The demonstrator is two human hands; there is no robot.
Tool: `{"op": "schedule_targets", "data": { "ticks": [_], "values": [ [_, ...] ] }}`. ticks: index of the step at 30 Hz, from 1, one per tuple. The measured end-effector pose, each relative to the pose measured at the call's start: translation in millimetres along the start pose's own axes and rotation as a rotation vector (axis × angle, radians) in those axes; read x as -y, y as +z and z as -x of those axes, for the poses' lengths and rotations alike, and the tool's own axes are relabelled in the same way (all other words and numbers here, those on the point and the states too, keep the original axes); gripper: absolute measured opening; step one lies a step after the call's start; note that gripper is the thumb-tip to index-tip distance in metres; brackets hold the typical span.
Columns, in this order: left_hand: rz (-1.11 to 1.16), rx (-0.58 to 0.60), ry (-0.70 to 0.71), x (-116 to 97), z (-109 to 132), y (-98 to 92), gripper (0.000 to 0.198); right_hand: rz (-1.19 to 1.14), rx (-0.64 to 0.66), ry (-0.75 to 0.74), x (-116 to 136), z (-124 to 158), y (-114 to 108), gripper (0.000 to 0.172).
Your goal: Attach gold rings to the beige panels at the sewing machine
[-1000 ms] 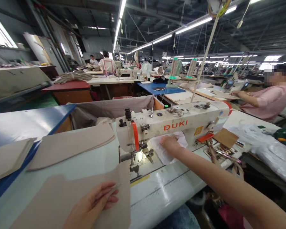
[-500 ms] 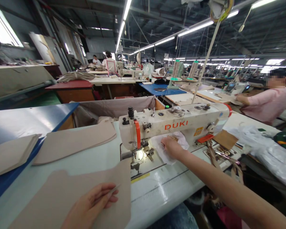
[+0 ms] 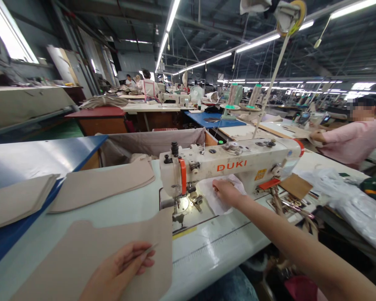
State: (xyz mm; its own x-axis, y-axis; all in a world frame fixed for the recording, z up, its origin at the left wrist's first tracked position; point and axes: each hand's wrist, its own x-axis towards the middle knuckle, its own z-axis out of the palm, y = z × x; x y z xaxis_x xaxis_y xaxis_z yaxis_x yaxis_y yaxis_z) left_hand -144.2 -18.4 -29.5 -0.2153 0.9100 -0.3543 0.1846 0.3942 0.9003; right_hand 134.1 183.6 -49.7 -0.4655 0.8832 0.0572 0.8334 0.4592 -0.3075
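My left hand (image 3: pixel 120 269) lies on a beige fabric piece (image 3: pixel 78 259) at the near edge of the table, thumb and fingers pinching the cloth's edge. My right hand (image 3: pixel 226 192) reaches under the arm of the white DUKI sewing machine (image 3: pixel 235 165) and rests on a white cloth (image 3: pixel 211 196) behind the needle; its fingers are mostly hidden. The fabric piece's right corner ends just before the presser foot (image 3: pixel 178 209).
More beige cut pieces (image 3: pixel 103 184) lie on the table to the left, with a stack (image 3: pixel 15 200) on a blue surface. A cloth-lined bin (image 3: pixel 150 142) stands behind the machine. Scissors and tools (image 3: pixel 291 202) and white plastic bags (image 3: pixel 357 200) lie on the right. A person in pink (image 3: pixel 354 138) works at the far right.
The view has shifted slightly. Both hands stay almost where they were, the left on the beige piece and the right on the white cloth.
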Motion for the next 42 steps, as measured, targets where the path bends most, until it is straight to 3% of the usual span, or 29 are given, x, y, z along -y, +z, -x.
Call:
{"op": "schedule_targets", "data": {
  "ticks": [2,6,10,13,16,19,24,33,37,42],
  "values": [
    [0.001,-0.001,0.006,-0.1,1.1,-0.2,0.043,-0.091,-0.056,0.008,-0.6,2.4,-0.5,0.009],
    [0.003,-0.014,0.036,-2.8,2.8,1.6,0.037,-0.321,-0.167,0.004,1.1,10.5,-4.9,0.023],
    [-0.037,-0.019,0.106,-3.9,5.6,6.3,0.031,-0.55,-0.231,-0.039,12.8,29.0,-8.8,0.012],
    [-0.109,-0.038,0.212,-6.4,12.1,16.1,0.024,-0.765,-0.242,-0.086,37.1,50.8,-6.6,0.006],
    [-0.177,-0.053,0.341,-12.3,20.2,32.8,0.019,-1.157,-0.245,-0.088,73.1,73.7,0.4,0.014],
    [-0.237,-0.08,0.444,-17.8,24.1,49.2,0.017,-1.328,-0.247,-0.058,107.9,90.9,9.4,0.015],
    [-0.284,-0.171,0.554,-14.9,23.9,57.5,0.016,-1.345,-0.27,-0.041,137.6,101.1,21.1,0.015],
    [-0.285,-0.355,0.735,0.4,22.9,54.5,0.015,-1.318,-0.299,-0.114,146.8,104.8,30.9,0.007],
    [-0.306,-0.36,0.73,1.1,24.3,56.7,0.016,-1.129,-0.431,-0.173,148.8,104.8,37.6,0.011],
    [-0.295,-0.272,0.61,-1.5,26.2,59.6,0.016,-0.828,-0.554,-0.343,148.7,102.9,45.4,0.022]
  ]
}}
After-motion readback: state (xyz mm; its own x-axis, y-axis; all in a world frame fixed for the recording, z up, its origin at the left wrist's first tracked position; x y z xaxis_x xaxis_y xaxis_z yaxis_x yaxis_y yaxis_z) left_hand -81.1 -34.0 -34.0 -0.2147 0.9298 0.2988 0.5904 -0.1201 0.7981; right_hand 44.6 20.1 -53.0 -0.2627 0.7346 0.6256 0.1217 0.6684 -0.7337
